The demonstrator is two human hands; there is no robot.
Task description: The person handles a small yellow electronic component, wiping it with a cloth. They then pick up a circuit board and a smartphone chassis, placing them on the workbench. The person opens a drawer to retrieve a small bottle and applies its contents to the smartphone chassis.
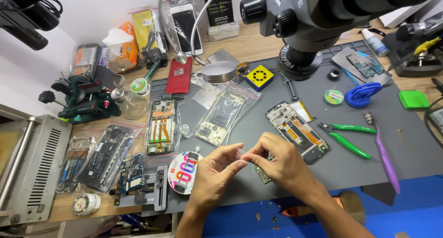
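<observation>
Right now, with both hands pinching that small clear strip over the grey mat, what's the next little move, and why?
Probably keep peeling slowly, low over the mat. The left hand and right hand meet fingertip to fingertip on a small clear strip, too small to identify. The opened phone and a small circuit board lie close, so a slip could land there.

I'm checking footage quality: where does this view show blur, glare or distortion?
Head view: the microscope looms large and soft at the top edge; the left hand and right hand are fairly sharp; shiny bags over the opened phones catch glare; table edges bow slightly.
</observation>
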